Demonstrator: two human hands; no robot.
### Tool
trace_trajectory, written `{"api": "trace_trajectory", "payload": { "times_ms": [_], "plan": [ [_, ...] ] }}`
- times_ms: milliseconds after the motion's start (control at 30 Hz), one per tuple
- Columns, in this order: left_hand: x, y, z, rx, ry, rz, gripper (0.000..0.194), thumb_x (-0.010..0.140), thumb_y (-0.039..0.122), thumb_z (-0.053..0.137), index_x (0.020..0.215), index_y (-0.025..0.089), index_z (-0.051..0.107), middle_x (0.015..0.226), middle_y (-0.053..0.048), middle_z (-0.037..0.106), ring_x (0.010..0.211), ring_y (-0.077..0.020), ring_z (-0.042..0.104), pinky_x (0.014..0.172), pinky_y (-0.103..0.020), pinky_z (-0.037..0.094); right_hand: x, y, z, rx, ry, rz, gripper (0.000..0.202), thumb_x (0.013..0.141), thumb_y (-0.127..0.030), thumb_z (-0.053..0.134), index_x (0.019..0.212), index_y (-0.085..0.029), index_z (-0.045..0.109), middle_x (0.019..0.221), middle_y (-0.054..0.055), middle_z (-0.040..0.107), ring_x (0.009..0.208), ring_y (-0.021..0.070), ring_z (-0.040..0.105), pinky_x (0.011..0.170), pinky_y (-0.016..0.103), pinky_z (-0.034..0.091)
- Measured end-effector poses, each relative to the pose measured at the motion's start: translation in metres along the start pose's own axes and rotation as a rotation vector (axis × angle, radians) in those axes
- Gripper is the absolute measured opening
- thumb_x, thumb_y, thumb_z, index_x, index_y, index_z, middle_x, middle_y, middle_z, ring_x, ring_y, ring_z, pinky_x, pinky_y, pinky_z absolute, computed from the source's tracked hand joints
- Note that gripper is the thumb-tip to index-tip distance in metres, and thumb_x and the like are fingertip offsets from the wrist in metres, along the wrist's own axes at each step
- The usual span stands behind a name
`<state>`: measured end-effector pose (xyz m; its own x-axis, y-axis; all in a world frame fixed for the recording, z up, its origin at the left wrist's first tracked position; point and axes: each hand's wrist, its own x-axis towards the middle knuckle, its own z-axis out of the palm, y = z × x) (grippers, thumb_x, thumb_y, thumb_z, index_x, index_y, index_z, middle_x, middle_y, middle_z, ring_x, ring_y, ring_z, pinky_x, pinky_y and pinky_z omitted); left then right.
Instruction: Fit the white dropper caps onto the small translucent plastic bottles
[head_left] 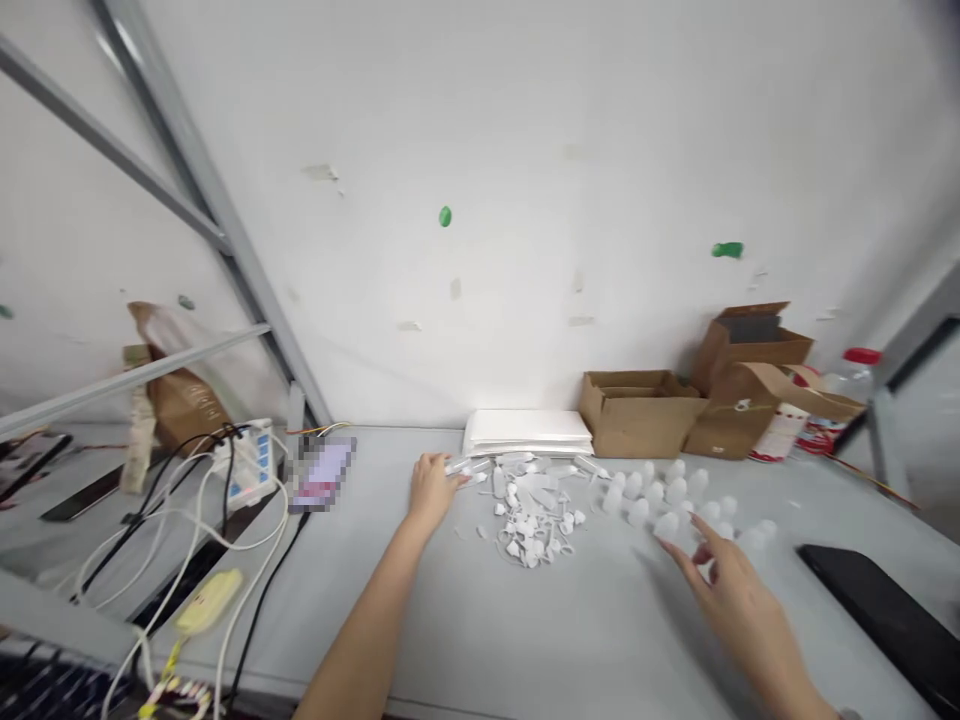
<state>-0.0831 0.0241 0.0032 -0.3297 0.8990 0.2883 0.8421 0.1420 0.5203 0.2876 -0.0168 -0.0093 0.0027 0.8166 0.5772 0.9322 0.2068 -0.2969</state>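
My left hand (432, 492) is closed at the left end of a loose row of clear plastic tubes (474, 470), its fingers wrapped on one of them. Beside it lies a heap of small white plastic parts (531, 535), some with caps and rings. Over to the right, my right hand (724, 570) hovers with thumb and forefinger apart, close to a group of frosted white egg-shaped pieces (666, 525). Nothing shows between those fingers; its other fingers are curled in.
White flat sheets or boxes (528, 430) lie against the wall, beside an open cardboard box (639, 415) and a brown paper bag (731, 415). A black flat case (874, 610) is at right. A phone (324, 475), cables and a power strip (251, 462) are left.
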Motion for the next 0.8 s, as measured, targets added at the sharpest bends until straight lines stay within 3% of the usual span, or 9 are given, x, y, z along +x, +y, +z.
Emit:
{"api": "trace_trajectory", "payload": {
  "times_ms": [100, 200, 367, 533, 633, 700, 800],
  "plan": [
    [-0.001, 0.000, -0.002, 0.046, -0.040, 0.018, 0.038, 0.065, 0.039, 0.066, 0.096, 0.016, 0.059, 0.096, -0.010, 0.054, 0.099, -0.0256, 0.049, 0.086, -0.034, 0.038, 0.017, -0.013, -0.010, 0.044, 0.014, -0.078, 0.067, 0.081, -0.064, 0.025, 0.119, -0.014, 0.047, 0.067, 0.003, 0.054, 0.050, 0.0152, 0.049, 0.044, 0.026, 0.040],
    [-0.004, 0.005, -0.001, 0.075, -0.055, 0.026, 0.037, 0.063, 0.040, 0.068, 0.090, 0.016, 0.059, 0.094, -0.009, 0.055, 0.095, -0.0236, 0.049, 0.083, -0.032, 0.038, 0.043, -0.032, -0.010, 0.166, -0.063, -0.204, 0.060, 0.082, -0.061, 0.029, 0.113, -0.016, 0.052, 0.068, 0.003, 0.054, 0.047, 0.0125, 0.046, 0.045, 0.025, 0.040],
    [-0.011, 0.013, 0.002, 0.116, -0.075, 0.056, 0.030, 0.063, 0.040, 0.069, 0.081, 0.016, 0.062, 0.104, -0.010, 0.052, 0.101, -0.0239, 0.045, 0.087, -0.033, 0.036, 0.071, -0.067, 0.017, 0.418, -0.195, -0.388, 0.048, 0.083, -0.054, 0.036, 0.111, -0.018, 0.053, 0.069, 0.002, 0.055, 0.051, 0.0127, 0.047, 0.051, 0.024, 0.042],
    [-0.016, 0.026, -0.005, 0.129, 0.000, 0.042, 0.023, 0.074, 0.037, 0.059, 0.084, 0.016, 0.062, 0.108, -0.009, 0.052, 0.105, -0.0231, 0.043, 0.089, -0.035, 0.035, 0.053, -0.084, 0.046, 0.648, -0.292, -0.217, 0.042, 0.080, -0.054, 0.040, 0.090, -0.019, 0.060, 0.062, 0.001, 0.056, 0.050, 0.0131, 0.049, 0.049, 0.023, 0.043],
    [-0.024, 0.040, -0.005, -0.081, 0.104, 0.085, 0.024, 0.077, 0.035, 0.057, 0.092, 0.017, 0.059, 0.106, -0.008, 0.054, 0.103, -0.0198, 0.046, 0.089, -0.033, 0.035, 0.043, -0.084, 0.051, 0.688, -0.412, -0.093, 0.042, 0.078, -0.057, 0.040, 0.068, -0.019, 0.058, 0.051, -0.001, 0.051, 0.046, 0.0129, 0.047, 0.044, 0.021, 0.040],
    [-0.033, 0.051, -0.003, -0.310, 0.009, 0.155, 0.027, 0.076, 0.036, 0.057, 0.097, 0.018, 0.056, 0.101, -0.005, 0.058, 0.098, -0.0175, 0.050, 0.087, -0.030, 0.038, 0.041, -0.083, 0.051, 0.714, -0.480, -0.056, 0.045, 0.079, -0.057, 0.035, 0.063, -0.020, 0.055, 0.047, -0.002, 0.047, 0.045, 0.0130, 0.046, 0.043, 0.021, 0.039],
    [-0.050, 0.065, 0.002, -0.506, -0.326, 0.263, 0.045, 0.077, 0.037, 0.056, 0.118, 0.021, 0.045, 0.092, -0.002, 0.063, 0.086, -0.0153, 0.056, 0.077, -0.027, 0.042, 0.040, -0.084, 0.049, 0.758, -0.534, -0.074, 0.046, 0.080, -0.056, 0.032, 0.058, -0.020, 0.050, 0.049, -0.002, 0.046, 0.047, 0.0132, 0.046, 0.046, 0.022, 0.040]
  ]
}}
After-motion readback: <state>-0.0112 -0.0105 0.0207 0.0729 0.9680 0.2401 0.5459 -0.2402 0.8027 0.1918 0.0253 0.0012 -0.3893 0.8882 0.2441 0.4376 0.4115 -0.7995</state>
